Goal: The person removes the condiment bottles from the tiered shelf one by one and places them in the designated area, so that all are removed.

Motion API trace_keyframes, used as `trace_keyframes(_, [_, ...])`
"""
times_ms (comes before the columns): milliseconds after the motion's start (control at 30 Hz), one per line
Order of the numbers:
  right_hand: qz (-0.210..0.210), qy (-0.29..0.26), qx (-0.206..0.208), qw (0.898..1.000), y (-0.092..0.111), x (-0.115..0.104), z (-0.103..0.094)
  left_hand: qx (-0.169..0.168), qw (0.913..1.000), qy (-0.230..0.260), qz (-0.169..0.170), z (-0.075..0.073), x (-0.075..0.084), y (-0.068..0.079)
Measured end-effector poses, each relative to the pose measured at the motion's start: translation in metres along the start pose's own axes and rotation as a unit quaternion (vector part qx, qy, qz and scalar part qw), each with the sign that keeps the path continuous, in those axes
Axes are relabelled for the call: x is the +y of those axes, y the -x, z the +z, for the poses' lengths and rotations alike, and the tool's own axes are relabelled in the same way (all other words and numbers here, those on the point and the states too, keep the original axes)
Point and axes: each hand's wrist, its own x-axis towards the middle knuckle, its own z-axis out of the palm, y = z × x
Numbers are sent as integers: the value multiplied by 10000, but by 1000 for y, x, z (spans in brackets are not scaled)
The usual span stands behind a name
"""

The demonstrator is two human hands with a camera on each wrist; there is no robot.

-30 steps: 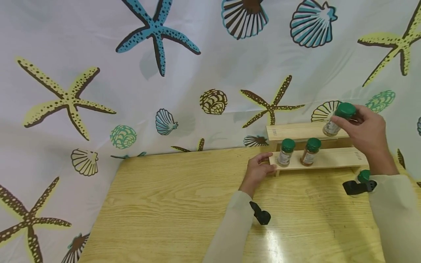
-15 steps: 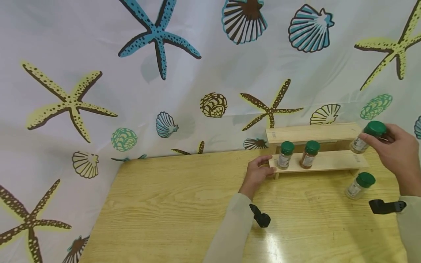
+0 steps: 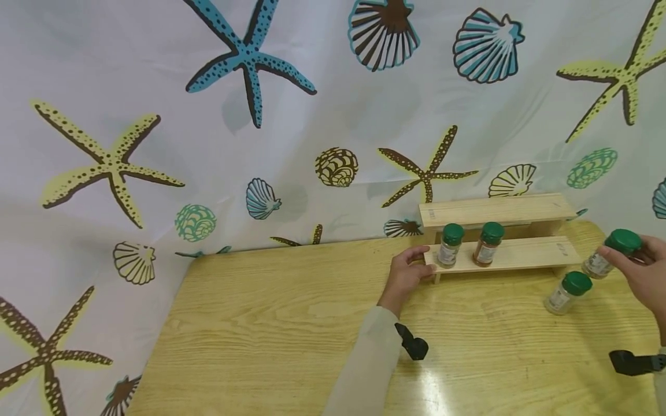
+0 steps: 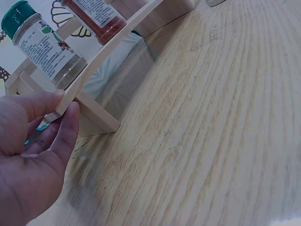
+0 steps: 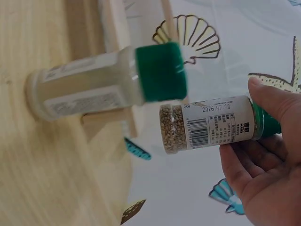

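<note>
My left hand point(image 3: 408, 277) pinches the left end of the lower board of a two-tier wooden spice rack point(image 3: 536, 252), thumb on top and fingers beneath. On that board stand a jar of greyish powder point(image 4: 49, 52) and a jar of red spice point(image 3: 487, 245), both green-capped. At the right, my right hand point(image 3: 647, 271) grips a spice jar point(image 5: 214, 123) near its green cap; tan seeds show through the glass. Another green-capped jar point(image 3: 566, 293), holding pale contents, stands on the table just left of the held one and in front of the rack's right end.
The wood-grain table point(image 3: 270, 323) runs up to a white cloth point(image 3: 291, 144) printed with starfish and shells, hanging behind and at the left. The rack's upper tier point(image 3: 494, 209) stands close against the cloth.
My right hand has carried the seed jar from over the rack's upper tier rightward and down, past the rack's right end. The jar on the table has come into fuller view. My left hand stays put.
</note>
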Motion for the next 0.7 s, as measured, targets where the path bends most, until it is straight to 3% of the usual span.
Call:
trace_keyframes(233, [153, 146, 297, 9993, 31, -16, -8, 30, 10000, -55, -17, 0, 1, 0])
trace_keyframes(400, [207, 6, 174, 9996, 50, -24, -12, 57, 10000, -38, -53, -1, 3, 1])
trace_keyframes(600, [569, 33, 23, 9984, 68, -30, -13, 35, 10000, -22, -44, -1, 5, 3])
trace_keyframes(700, [517, -38, 15, 9987, 73, -33, -13, 15, 10000, -22, -31, 0, 5, 4])
